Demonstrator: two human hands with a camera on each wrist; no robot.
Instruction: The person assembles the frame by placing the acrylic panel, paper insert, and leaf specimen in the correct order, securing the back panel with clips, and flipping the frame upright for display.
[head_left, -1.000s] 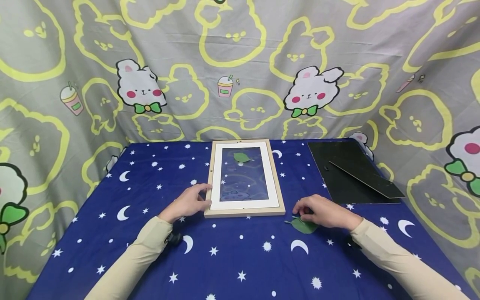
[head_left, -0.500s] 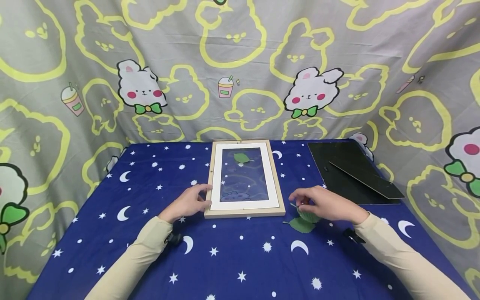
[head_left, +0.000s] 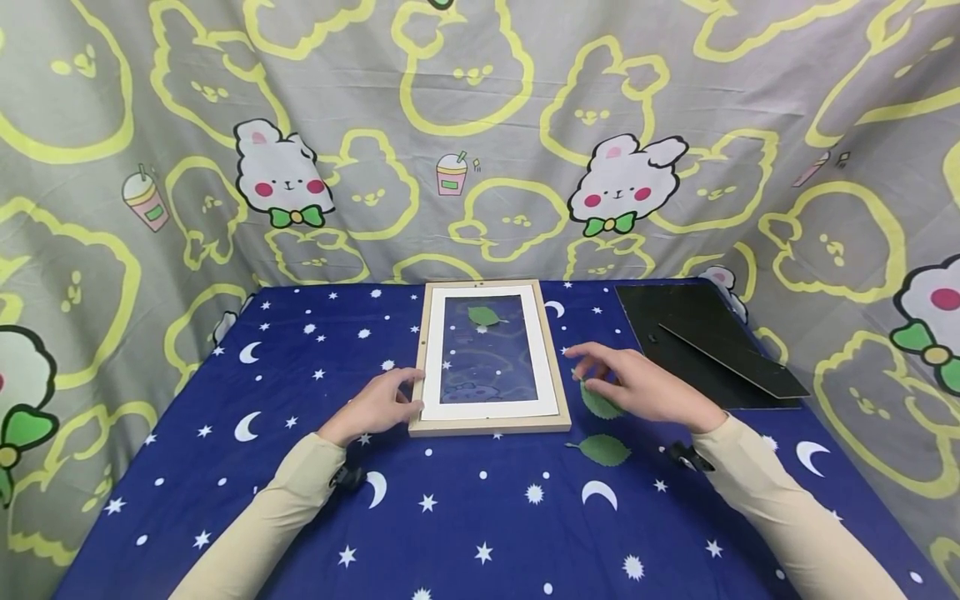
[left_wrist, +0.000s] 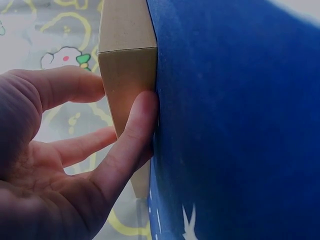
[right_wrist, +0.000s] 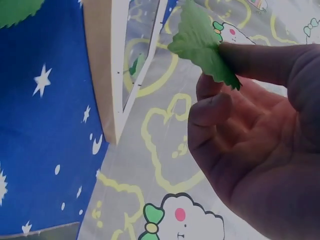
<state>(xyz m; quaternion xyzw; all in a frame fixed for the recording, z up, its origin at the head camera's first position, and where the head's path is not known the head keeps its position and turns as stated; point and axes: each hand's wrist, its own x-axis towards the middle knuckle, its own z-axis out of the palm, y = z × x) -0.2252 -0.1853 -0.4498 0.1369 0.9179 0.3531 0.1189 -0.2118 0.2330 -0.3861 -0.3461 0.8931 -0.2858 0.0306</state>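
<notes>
My left hand (head_left: 375,407) rests its fingertips on the left side of a wooden picture frame (head_left: 489,426); in the left wrist view they touch the frame's side face (left_wrist: 125,75) without wrapping round it. The frame lies flat, with a white mat (head_left: 491,410) around a clear pane. One green leaf (head_left: 483,316) lies near the top of that pane. Right of the frame, my right hand (head_left: 648,385) pinches a second leaf (head_left: 600,403) between thumb and finger, raised off the cloth. The right wrist view shows this leaf's (right_wrist: 197,42) toothed edge.
Another leaf (head_left: 604,450) lies on the dark blue starry tablecloth (head_left: 480,508), below the right hand. A black backing board (head_left: 660,304) with a raised stand leg (head_left: 742,367) lies at the back right. A patterned grey curtain (head_left: 360,108) hangs behind the table.
My right hand has picked up a leaf from the cloth and moved it up and slightly left toward the frame, uncovering the leaf below. The left hand has stayed at the frame.
</notes>
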